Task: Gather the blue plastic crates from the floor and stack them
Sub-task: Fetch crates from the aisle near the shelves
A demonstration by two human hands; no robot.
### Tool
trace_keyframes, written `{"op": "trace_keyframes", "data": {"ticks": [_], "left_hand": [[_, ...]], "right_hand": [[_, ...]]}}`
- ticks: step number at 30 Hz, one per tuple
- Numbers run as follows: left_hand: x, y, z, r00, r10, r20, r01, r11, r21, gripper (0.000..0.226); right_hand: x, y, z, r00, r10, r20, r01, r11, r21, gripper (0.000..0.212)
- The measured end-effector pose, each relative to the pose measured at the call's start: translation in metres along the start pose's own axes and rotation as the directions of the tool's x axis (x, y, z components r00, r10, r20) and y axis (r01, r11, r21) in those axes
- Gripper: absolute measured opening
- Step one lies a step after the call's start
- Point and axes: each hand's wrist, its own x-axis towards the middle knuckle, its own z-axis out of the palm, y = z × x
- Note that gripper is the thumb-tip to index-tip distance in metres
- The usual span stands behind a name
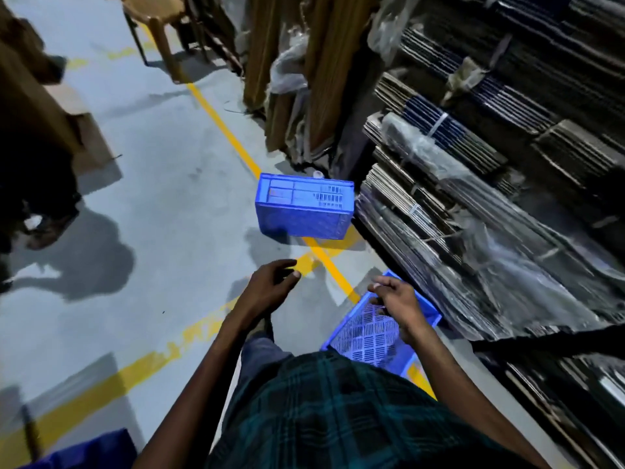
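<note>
Two blue crates lie on the grey floor [152, 184] beside stacks of flattened cardboard [456, 204]. The far crate [304, 206] sits on the yellow line [233, 137], just beside the cardboard bundles, and appears to be turned bottom up, its ribbed and slotted base facing the camera; whether anything is under it cannot be told. The near crate [372, 333] stands open side up at the person's right, close to the cardboard, its perforated floor bare with nothing inside it.

The left hand [270, 286] hangs above the floor in front of the body, fingers loosely curled, its grip released and holding nothing. The right hand [395, 299] is over the far rim of the near crate, fingers bent downward; whether its grip has closed on the rim or only hovers at it cannot be told.

A dark blue shape [91, 450] shows at the bottom left corner, too cropped to identify. Another person's legs [37, 184] stand at the left edge, casting a shadow on the floor. A brown plastic chair [159, 18] stands at the top, beside upright rolls wrapped in plastic [291, 62].
</note>
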Motion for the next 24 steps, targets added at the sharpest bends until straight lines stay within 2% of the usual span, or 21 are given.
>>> {"op": "trace_keyframes", "data": {"ticks": [5, 9, 16, 19, 24], "left_hand": [[0.089, 0.014, -0.042, 0.999, 0.033, 0.043, -0.033, 0.999, 0.004, 0.040], [0.157, 0.021, -0.098, 0.998, 0.067, 0.008, -0.067, 0.998, 0.012, 0.041], [0.264, 0.016, -0.170, 0.998, 0.026, -0.055, -0.025, 1.000, 0.016, 0.038], [0.303, 0.012, -0.184, 0.998, 0.001, -0.067, 0.001, 1.000, 0.022, 0.037], [0.371, -0.001, -0.187, 0.992, -0.103, -0.076, 0.105, 0.994, 0.017, 0.035]], "right_hand": [[0.058, -0.041, 0.039, 0.999, 0.031, -0.036, -0.032, 0.999, -0.019, 0.020], [0.117, -0.086, 0.093, 0.999, 0.032, 0.015, -0.031, 0.996, -0.083, 0.020], [0.226, -0.177, 0.173, 0.997, 0.028, 0.066, -0.005, 0.947, -0.320, 0.018], [0.275, -0.206, 0.188, 0.995, 0.045, 0.084, -0.005, 0.907, -0.421, 0.018], [0.377, -0.230, 0.206, 0.996, 0.066, 0.067, -0.025, 0.869, -0.494, 0.021]]}}
